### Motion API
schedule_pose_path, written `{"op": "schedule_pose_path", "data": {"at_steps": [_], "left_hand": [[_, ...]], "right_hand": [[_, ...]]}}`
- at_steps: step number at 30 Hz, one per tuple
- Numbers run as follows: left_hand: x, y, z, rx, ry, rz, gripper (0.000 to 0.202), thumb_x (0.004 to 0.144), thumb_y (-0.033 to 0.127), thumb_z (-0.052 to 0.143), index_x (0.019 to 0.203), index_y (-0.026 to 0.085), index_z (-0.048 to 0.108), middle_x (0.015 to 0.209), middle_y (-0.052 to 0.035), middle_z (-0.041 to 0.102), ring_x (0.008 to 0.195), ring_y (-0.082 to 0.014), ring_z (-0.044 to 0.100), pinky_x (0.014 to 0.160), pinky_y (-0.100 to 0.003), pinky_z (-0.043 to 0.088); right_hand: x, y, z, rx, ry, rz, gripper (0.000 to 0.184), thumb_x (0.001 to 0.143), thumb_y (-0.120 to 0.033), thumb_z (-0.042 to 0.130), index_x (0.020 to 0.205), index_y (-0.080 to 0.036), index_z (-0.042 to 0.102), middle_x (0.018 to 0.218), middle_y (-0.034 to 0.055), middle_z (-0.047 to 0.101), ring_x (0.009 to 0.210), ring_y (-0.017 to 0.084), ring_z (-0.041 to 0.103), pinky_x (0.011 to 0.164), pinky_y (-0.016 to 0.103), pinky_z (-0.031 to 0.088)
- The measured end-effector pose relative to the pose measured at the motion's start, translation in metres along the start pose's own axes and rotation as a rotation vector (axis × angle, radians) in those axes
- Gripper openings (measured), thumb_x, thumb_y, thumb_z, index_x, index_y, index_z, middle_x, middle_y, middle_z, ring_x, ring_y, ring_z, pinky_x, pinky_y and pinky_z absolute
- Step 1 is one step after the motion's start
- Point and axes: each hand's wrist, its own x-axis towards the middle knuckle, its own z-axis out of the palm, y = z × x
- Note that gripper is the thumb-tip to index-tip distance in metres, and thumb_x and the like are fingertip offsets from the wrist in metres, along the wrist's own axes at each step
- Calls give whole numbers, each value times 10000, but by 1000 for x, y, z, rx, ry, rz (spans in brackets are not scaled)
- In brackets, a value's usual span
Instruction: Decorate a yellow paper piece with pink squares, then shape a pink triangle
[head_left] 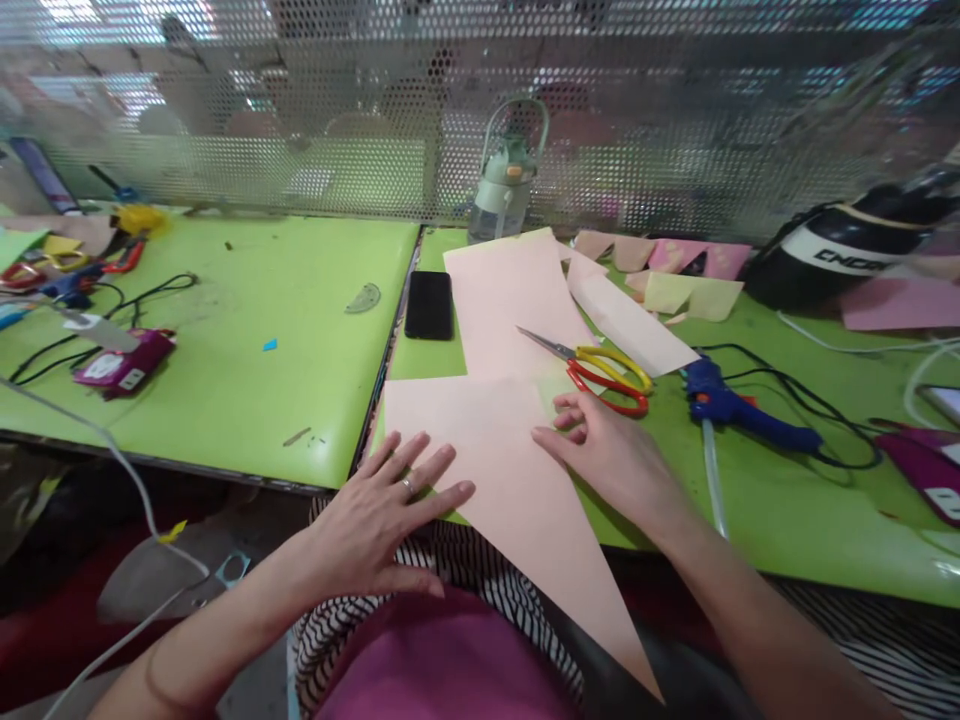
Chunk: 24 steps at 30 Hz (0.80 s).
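Note:
A pale pink sheet of paper (499, 440) lies at the front of the green table, its long pointed end hanging over the edge toward my lap. My left hand (397, 500) rests with spread fingers on the sheet's left side. At the right edge of the sheet is my right hand (600, 440), its fingers loosely curled and apart, with nothing visible in them. Just beyond it, scissors (611, 380) with red and yellow handles lie with their blades pointing left. Another pink sheet (517, 290) lies farther back, partly under the scissors.
A black phone (429, 305) lies left of the sheets. Behind stands a green water bottle (504, 185) by a perforated metal screen (300, 130). A blue glue gun (750, 415) with its cord lies right, near a black bottle (832, 250). A purple power strip (124, 365) sits left.

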Motion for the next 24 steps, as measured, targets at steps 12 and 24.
{"op": "schedule_pose_path", "data": {"at_steps": [12,24], "left_hand": [[4,-2,7,-33,263,-272,731,981,503,436,1573,227,109,1622,-169,209,1499,-355,156,1168,-579,279],[60,-43,-91,-1157,1027,-209,190,837,304,724,996,208,681,967,-33,716,796,-101,664,587,-160,506]], "right_hand": [[-2,5,-7,227,-281,-96,268,736,-458,657,655,-220,562,639,-4,622,614,171,576,564,294,422],[7,-58,-110,463,582,-648,46,853,-370,695,889,-364,667,1000,-22,717,1134,262,627,1005,501,479]]}}
